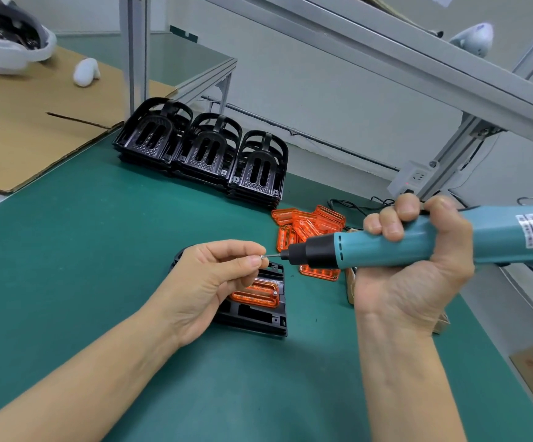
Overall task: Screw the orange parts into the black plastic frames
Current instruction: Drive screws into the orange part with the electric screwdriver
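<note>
A black plastic frame [259,317] lies flat on the green mat with an orange part [254,295] seated in it. Above it, my left hand [214,282] pinches a small screw [262,256] between thumb and forefinger, right at the bit tip of a teal electric screwdriver [386,244]. My right hand [418,266] grips the screwdriver's body, which is held nearly level and points left. One screw head shows at the orange part's right end. The frame's left side is hidden behind my left hand.
Three stacks of black frames [204,151] stand at the back of the mat. A pile of loose orange parts [306,224] lies behind the screwdriver tip. Cardboard sheet [35,122] at the left, a power strip [415,178] and cables at the right, aluminium shelf posts [136,52] overhead.
</note>
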